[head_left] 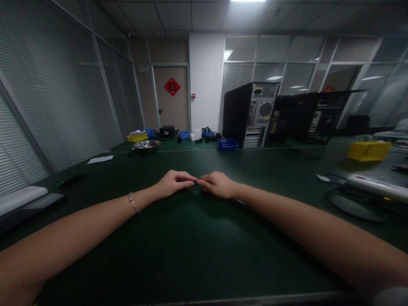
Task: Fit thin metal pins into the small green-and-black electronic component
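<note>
The left hand (174, 182) and the right hand (220, 185) meet almost fingertip to fingertip above the green table (178, 250), nearer the viewer than the black computer tower (248, 114) and to the left of it. Each is drawn into a narrow pinch, thumb against fingers, on a small dark piece (195, 183) between them — too small and dim to tell what it is. The piece, too, sits in front of the tower and to its left. A silver bracelet (132, 204) rings the left wrist, farther left of the tower. Just beside the tower's front left corner is a blue bin (228, 145). Beyond it, well to the tower's left, are a metal bowl (146, 145), a black box (167, 131) and a yellow basket (137, 137), with a white sheet (100, 160) farther left and nearer the viewer. To the tower's right, a yellow bin (369, 151) stands well apart — blurred, like the long white object (379, 185) nearer the viewer. Behind the tower, to its left, a red diamond sign (172, 86) hangs on a door (177, 108).
</note>
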{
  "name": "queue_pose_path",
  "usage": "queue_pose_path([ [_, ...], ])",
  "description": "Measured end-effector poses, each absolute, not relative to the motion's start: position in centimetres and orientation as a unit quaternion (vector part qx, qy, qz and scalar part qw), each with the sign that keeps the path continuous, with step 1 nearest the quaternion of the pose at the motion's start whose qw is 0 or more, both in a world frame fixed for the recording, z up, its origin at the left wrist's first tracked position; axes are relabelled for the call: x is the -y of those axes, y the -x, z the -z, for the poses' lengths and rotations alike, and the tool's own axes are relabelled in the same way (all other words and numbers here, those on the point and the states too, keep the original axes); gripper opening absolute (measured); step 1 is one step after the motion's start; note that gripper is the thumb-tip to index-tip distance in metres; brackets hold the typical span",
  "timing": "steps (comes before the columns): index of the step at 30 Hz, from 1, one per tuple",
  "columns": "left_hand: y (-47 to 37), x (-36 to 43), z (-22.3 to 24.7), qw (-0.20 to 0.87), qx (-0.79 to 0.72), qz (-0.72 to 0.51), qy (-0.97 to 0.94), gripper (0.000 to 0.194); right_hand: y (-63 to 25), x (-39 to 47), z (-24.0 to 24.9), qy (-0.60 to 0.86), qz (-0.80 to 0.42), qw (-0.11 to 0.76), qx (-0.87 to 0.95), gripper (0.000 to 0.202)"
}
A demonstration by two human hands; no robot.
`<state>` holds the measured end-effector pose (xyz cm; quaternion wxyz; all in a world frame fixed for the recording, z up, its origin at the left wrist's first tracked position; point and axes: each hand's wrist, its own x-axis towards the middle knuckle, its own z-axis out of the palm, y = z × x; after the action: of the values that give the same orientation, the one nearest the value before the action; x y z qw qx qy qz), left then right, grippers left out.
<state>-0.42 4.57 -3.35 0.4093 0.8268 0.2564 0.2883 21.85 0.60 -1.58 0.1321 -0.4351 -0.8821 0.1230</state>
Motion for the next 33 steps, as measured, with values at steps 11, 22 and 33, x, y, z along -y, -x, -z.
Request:
queue_pose_path([
  [11, 0.3, -4.5, 3.5, 0.387, -0.260, -0.301, -0.832, 0.026, -21.8, -0.7, 1.4, 0.442, -0.133, 0.113, 0.880, 0.037],
  [22, 0.4, -4.7, 3.5, 0.424, -0.258, -0.275, -0.823, 0.027, -22.1, -0.9, 1.5, 0.422, -0.152, 0.122, 0.885, 0.039],
  [33, 0.2, -5.2, 4.1, 0.409, -0.260, -0.311, -0.818, 0.035, -22.0, -0.5, 2.5, 0.390, -0.068, 0.173, 0.902, 0.025],
])
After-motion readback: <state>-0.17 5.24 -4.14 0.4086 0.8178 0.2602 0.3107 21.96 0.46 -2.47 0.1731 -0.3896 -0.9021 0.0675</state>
